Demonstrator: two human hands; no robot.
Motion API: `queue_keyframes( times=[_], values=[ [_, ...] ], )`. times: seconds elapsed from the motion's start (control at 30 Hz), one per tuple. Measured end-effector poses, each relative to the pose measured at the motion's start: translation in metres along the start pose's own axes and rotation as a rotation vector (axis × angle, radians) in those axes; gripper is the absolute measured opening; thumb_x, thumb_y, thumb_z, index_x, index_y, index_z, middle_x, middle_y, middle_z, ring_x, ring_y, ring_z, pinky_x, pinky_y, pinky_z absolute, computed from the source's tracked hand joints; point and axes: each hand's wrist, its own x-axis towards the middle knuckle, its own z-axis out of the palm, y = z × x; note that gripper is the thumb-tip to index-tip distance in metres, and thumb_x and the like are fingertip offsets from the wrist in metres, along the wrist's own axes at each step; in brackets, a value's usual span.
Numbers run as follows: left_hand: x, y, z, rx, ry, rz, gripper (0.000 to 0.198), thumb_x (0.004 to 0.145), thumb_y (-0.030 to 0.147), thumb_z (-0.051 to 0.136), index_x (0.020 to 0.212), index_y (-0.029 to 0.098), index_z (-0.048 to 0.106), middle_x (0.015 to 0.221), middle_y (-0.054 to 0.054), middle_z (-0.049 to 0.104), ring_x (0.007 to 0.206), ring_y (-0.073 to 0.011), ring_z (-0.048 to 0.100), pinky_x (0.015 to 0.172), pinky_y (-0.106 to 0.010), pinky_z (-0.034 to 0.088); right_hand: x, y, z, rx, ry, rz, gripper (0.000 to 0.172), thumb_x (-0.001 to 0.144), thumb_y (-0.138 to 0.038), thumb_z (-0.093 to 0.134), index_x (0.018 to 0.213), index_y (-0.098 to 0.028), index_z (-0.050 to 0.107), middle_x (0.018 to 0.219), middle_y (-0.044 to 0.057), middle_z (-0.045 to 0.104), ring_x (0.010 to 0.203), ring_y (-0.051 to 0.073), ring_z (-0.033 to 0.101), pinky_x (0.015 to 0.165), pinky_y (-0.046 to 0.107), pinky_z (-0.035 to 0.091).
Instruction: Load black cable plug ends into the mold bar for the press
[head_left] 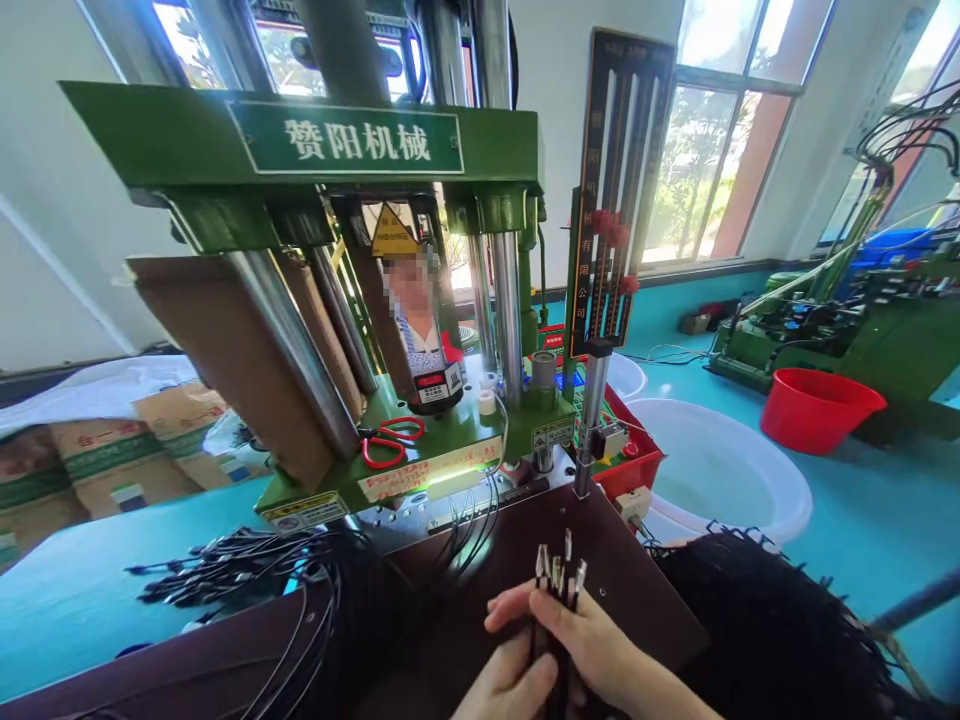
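Both hands meet low in the picture, over the dark tabletop point(645, 610), around one small bundle of black cables point(558, 578) whose bare metal connectors point upward. My right hand point(600, 640) closes on the bundle just below the connectors. Lower down, my left hand point(514, 675) is wrapped around the same cables. The lower part of the bundle is mostly hidden by my fingers. Ahead stands a green press machine point(517, 150), with several thin black cables point(480, 520) hanging over its front edge.
Red-handled scissors point(384, 455) lie on the machine bed. A large heap of black cables point(330, 570) lies to the left, another dark pile point(750, 620) to the right. Beyond are a white tub point(780, 490), a red bucket point(817, 410) and stacked sacks point(97, 460). A person point(416, 330) is behind the machine.
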Motion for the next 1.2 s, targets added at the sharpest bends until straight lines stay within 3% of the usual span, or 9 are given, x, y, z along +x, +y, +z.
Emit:
queue_keyframes(
  times=[0.13,0.27,0.37,0.5,0.7,0.8,0.97,1.07,1.2],
  values=[
    [0.019,0.004,0.013,-0.158,-0.154,0.082,0.059,0.064,0.064,0.055,0.092,0.013,0.052,0.045,0.005,0.047,0.038,-0.0074,0.041,0.042,-0.021,0.032,0.0,-0.004,-0.011,-0.02,-0.046,0.055,0.031,0.082,-0.04,0.053,0.103,-0.02,0.064,0.107,0.009,0.064,0.109,0.025,0.051,0.097,0.042,0.033],
    [0.027,-0.002,0.022,-0.244,-0.172,0.016,0.049,0.063,0.064,0.054,0.068,0.016,0.046,0.037,0.009,0.035,0.03,-0.0028,0.028,0.034,-0.018,0.019,0.013,-0.03,-0.035,0.188,0.021,-0.05,0.048,0.079,-0.04,0.056,0.123,-0.026,0.048,0.122,0.009,0.055,0.112,0.024,0.049,0.1,0.045,0.029],
    [0.026,0.004,0.028,-0.236,-0.134,-0.034,0.046,0.064,0.062,0.055,0.068,0.017,0.044,0.037,0.009,0.038,0.028,-0.0032,0.03,0.032,-0.018,0.022,0.025,-0.052,-0.045,-0.082,-0.058,-0.034,0.035,0.085,-0.038,0.048,0.113,-0.019,0.058,0.116,0.01,0.06,0.11,0.023,0.051,0.1,0.043,0.03],
    [0.028,0.015,0.035,-0.166,-0.037,0.024,0.041,0.072,0.058,0.047,0.078,0.017,0.043,0.037,0.007,0.045,0.026,-0.0057,0.034,0.028,-0.017,0.024,0.032,-0.056,-0.046,-0.365,-0.234,0.07,0.04,0.087,-0.041,0.043,0.114,-0.015,0.057,0.111,0.012,0.062,0.106,0.023,0.054,0.095,0.043,0.037],
    [0.041,0.014,0.035,-0.25,0.122,0.05,0.047,0.063,0.06,0.055,0.081,0.02,0.039,0.042,0.012,0.037,0.028,-0.0036,0.028,0.027,-0.016,0.031,0.029,-0.043,-0.052,-0.355,0.027,-0.005,0.039,0.087,-0.043,0.039,0.1,-0.016,0.065,0.098,0.01,0.068,0.096,0.024,0.059,0.09,0.042,0.041],
    [0.046,0.011,0.035,-0.262,0.169,0.027,0.048,0.063,0.06,0.055,0.082,0.021,0.036,0.042,0.013,0.037,0.027,-0.0037,0.028,0.026,-0.017,0.032,0.025,-0.044,-0.057,-0.41,0.025,-0.042,0.036,0.088,-0.041,0.04,0.105,-0.019,0.063,0.106,0.008,0.065,0.103,0.024,0.055,0.094,0.042,0.037],
    [0.05,0.022,0.039,-0.306,0.004,0.091,0.04,0.066,0.051,0.054,0.082,0.02,0.034,0.059,0.004,0.055,0.032,-0.0082,0.047,0.029,-0.018,0.034,0.025,-0.032,-0.052,-0.323,0.093,-0.102,0.035,0.089,-0.039,0.038,0.105,-0.02,0.062,0.109,0.008,0.064,0.105,0.023,0.055,0.096,0.043,0.036],
    [0.053,0.034,0.038,-0.246,-0.019,0.088,0.033,0.067,0.043,0.056,0.081,0.019,0.036,0.054,0.008,0.049,0.029,-0.0049,0.04,0.026,-0.016,0.03,0.028,-0.023,-0.047,-0.155,0.19,-0.172,0.036,0.088,-0.039,0.037,0.103,-0.019,0.063,0.104,0.009,0.066,0.102,0.024,0.057,0.095,0.044,0.037],
    [0.055,0.034,0.034,-0.129,0.092,0.078,0.027,0.074,0.043,0.049,0.083,0.019,0.04,0.047,0.01,0.041,0.026,-0.0036,0.032,0.024,-0.014,0.024,0.031,-0.027,-0.05,-0.239,0.065,-0.082,0.038,0.089,-0.041,0.036,0.103,-0.018,0.063,0.106,0.01,0.065,0.102,0.025,0.056,0.095,0.046,0.036]
  ],
)
